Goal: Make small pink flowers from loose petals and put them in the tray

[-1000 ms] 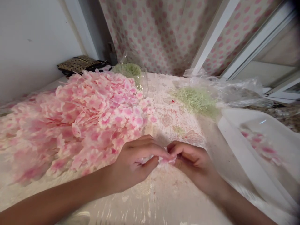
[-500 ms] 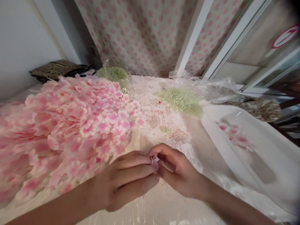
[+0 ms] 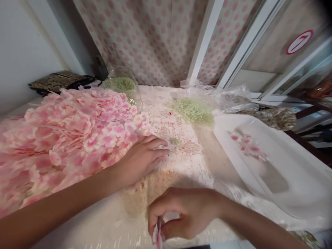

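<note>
My left hand [image 3: 145,155] reaches over the table at the right edge of a big heap of pink artificial flower petals [image 3: 72,128]. Its fingers are stretched forward, palm down, and nothing shows in them; their undersides are hidden. Low in the view, nearer to me, my right hand [image 3: 183,212] pinches a pink fabric flower [image 3: 157,236] between thumb and forefinger. The flower hangs folded below the fingertips, and its lower part is cut off by the frame's bottom edge.
A white tray [image 3: 261,199] on the right holds several pink flowers [image 3: 250,147]. Pale green shredded filler [image 3: 194,110] lies at the back beside crumpled clear plastic [image 3: 230,95]. Behind the heap are a bag of green shreds [image 3: 121,84] and a patterned bag [image 3: 59,81].
My hands, together at a small pink flower before, have parted. The left has gone forward toward the heap's edge; the right has come back toward me with a flower in its pinch.
</note>
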